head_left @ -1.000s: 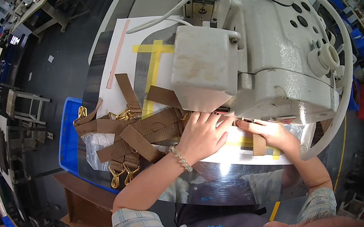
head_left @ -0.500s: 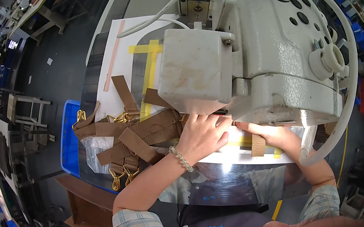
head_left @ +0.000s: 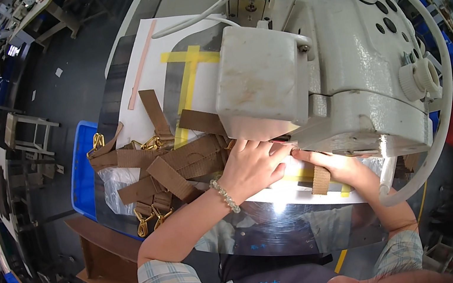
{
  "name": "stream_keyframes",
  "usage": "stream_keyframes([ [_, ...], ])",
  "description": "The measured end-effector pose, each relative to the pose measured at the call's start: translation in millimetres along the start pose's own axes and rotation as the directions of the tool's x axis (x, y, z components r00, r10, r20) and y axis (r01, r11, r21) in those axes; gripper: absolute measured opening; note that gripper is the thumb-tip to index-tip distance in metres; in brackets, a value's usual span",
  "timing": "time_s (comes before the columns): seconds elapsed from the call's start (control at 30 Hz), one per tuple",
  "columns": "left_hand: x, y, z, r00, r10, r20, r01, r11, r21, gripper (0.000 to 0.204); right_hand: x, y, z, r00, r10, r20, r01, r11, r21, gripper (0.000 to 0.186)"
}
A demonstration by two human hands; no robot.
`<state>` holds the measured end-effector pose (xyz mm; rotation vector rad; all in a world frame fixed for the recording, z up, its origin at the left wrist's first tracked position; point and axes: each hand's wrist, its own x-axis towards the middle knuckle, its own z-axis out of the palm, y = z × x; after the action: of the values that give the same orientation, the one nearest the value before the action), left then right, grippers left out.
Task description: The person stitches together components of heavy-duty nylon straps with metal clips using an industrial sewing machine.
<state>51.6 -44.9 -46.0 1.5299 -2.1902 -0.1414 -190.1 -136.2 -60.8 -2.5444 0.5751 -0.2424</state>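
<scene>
An industrial sewing machine [head_left: 356, 72] reaches over the work plate, and both my hands work just under the near side of its head. My left hand [head_left: 253, 168], with a beaded bracelet at the wrist, has its fingers bent and closed on the brown webbing strap [head_left: 196, 157]; its fingertips are partly hidden by the machine. Close by on the right, my right hand [head_left: 336, 168] is closed on webbing too, and a short strap end [head_left: 321, 180] hangs out below its fingers. More strap lies heaped to the left, with gold snap hooks [head_left: 143, 221] attached. The needle area is hidden.
A blue bin [head_left: 78, 181] stands at the left of the plate, beside a clear plastic bag [head_left: 119, 189]. Yellow tape [head_left: 188, 91] crosses the white sheet [head_left: 137, 66]. An open cardboard box [head_left: 105, 260] is at lower left. A white cable [head_left: 446, 63] loops around the machine's right.
The view has shifted a little, so the machine appears slightly farther right. My hands keep nearly the same place and hold on the webbing.
</scene>
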Motion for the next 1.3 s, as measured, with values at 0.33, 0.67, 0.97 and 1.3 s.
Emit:
stream_keyframes([
  [0.33,1,-3,0,1.000,0.011,-0.011,-0.011,1.000,-0.011,0.033,1,-7,-10,0.971,0.120,0.205,-0.146,0.982,0.118,0.045],
  [0.67,-5,-4,-14,0.996,0.086,-0.019,-0.086,0.996,0.011,0.027,-1,-9,-9,0.955,0.178,0.236,-0.219,0.963,0.159,0.044],
  [0.97,2,-5,-14,0.982,0.166,-0.094,-0.165,0.986,0.023,0.019,-6,1,0,0.988,0.087,0.129,-0.096,0.993,0.065,0.041],
  [1.3,-4,-14,-19,0.978,0.163,-0.129,-0.141,0.977,0.162,0.023,-24,24,15,0.956,0.189,0.224,-0.200,0.979,0.029,0.050],
])
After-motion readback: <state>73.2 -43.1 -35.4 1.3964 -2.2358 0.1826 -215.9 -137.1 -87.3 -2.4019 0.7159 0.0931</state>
